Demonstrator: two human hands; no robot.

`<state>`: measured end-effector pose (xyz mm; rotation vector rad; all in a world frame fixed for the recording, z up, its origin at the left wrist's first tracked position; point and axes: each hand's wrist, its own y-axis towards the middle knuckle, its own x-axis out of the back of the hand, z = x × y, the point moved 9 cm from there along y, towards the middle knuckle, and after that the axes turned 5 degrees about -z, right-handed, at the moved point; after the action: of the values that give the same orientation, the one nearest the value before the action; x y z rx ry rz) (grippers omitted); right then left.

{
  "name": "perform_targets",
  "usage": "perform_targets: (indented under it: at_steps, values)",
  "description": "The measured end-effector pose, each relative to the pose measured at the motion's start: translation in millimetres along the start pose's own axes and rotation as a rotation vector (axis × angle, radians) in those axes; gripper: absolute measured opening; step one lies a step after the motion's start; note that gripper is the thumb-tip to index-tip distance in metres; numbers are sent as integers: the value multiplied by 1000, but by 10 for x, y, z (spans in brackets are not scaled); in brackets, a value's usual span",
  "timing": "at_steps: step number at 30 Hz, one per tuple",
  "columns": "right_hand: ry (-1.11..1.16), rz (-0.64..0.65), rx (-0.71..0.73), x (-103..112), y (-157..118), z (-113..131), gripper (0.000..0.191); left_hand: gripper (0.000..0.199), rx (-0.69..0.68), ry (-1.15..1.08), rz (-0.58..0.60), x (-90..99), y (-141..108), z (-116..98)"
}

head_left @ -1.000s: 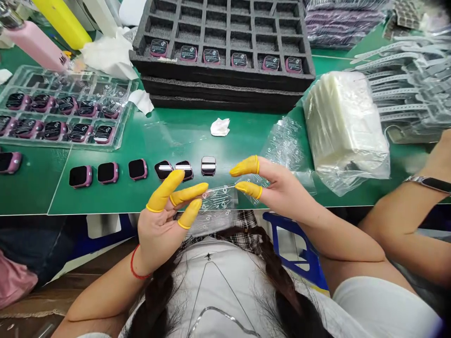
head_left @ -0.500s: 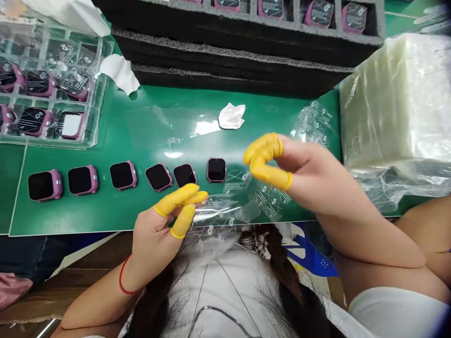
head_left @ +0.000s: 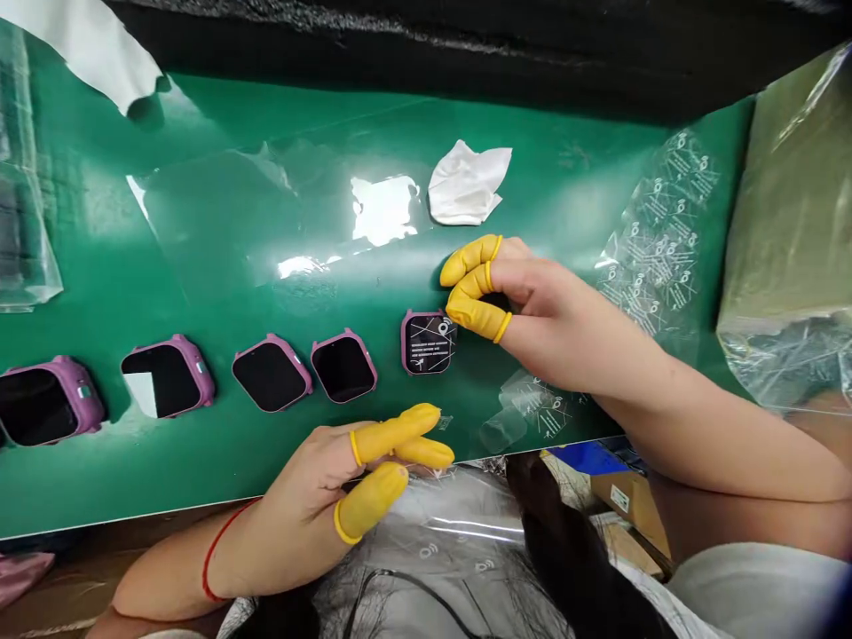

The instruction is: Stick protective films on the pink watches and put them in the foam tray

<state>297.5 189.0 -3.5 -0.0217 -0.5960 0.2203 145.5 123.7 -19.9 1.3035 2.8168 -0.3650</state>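
Observation:
My right hand point(head_left: 499, 297), in yellow finger cots, is closed in a pinch at the upper right corner of a pink smartwatch point(head_left: 426, 355). It holds the edge of a small clear screen film point(head_left: 432, 342) with white print, which lies over the dark screen. Below the watch, my left hand point(head_left: 379, 466), also in yellow cots, grips a larger clear film sheet point(head_left: 466, 532) with printed marks that hangs past the table edge. To the left stand more pink watches, among them one point(head_left: 344, 366) with a bare black screen and another point(head_left: 169, 377) reflecting a white patch.
A crumpled white wipe point(head_left: 469, 182) lies behind the watch. Printed clear film point(head_left: 656, 240) rests at right, beside a plastic-wrapped stack point(head_left: 785, 204). Black foam point(head_left: 426, 67) borders the green table point(head_left: 232, 293) at the back. At far left is a clear tray point(head_left: 30, 222).
The view has come closer to the table. My right hand has brought the small printed film down onto the rightmost watch, whose screen was bare. My left hand keeps the larger sheet near the edge.

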Motion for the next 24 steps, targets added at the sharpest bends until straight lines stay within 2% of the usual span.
perform_targets:
  at_steps: [14, 24]
  values:
    - [-53, -5, -11, -24, -21, -5, 16, 57, -8, 49, 22, 1, 0, 24]
    - [-62, 0, -102, -43, -22, -2, 17, 53, 33, 7, 36, -8, -19, 43]
